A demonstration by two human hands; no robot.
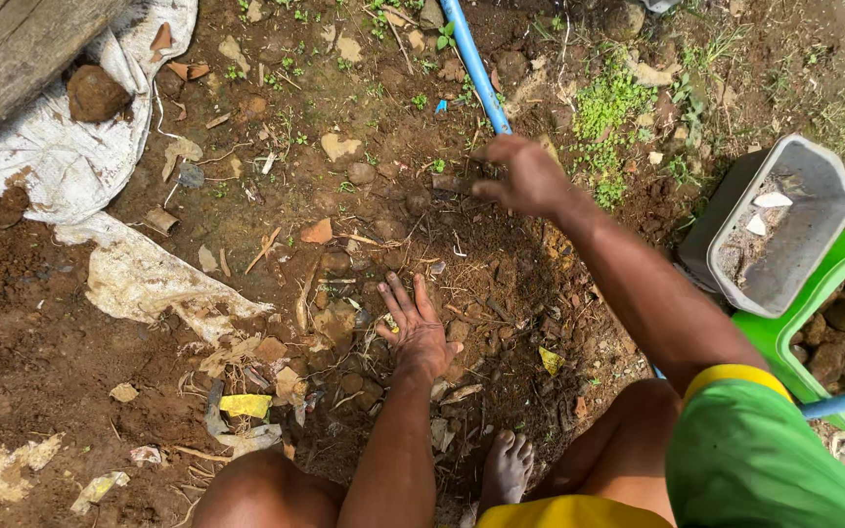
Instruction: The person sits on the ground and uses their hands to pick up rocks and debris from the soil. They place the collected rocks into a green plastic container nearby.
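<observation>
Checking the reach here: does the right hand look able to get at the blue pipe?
Probably yes: the right hand hovers just below the blue pipe, with only bare soil between them.

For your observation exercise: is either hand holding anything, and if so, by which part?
Nothing is clearly held. The left hand lies flat and open on the soil; the right hand reaches over the ground, fingers curled, grasp unclear.

Outdoor yard or garden plot, bare soil (501, 293) with stones, weeds (613, 103), scattered litter, blue pipe (473, 64)
</observation>
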